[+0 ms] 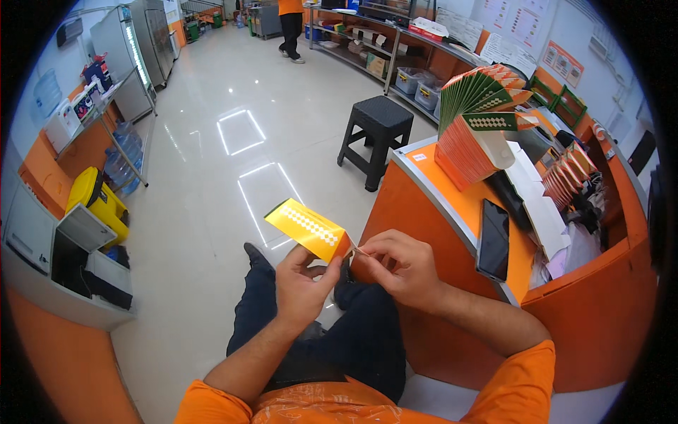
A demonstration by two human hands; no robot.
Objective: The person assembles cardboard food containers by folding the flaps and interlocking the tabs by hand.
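Observation:
A small yellow cardboard food carton (305,227), with a row of white diamond shapes and an orange end, is held up over my lap. My left hand (304,288) grips it from below, thumb and fingers against its sides. At the carton's right end, my right hand (406,267) pinches a small flap between thumb and fingertips. The carton's inside is hidden. To the right, a stack of nested orange cartons (470,154) stands on the orange counter (452,194), its green-and-white upper parts fanned out.
A black phone (493,240) lies near the counter's edge. White card pieces (545,220) and another orange carton stack (567,175) sit beyond it. A black stool (378,131) stands ahead. At left are a yellow bin (95,205) and an open cabinet (85,244). Someone (291,28) stands far off.

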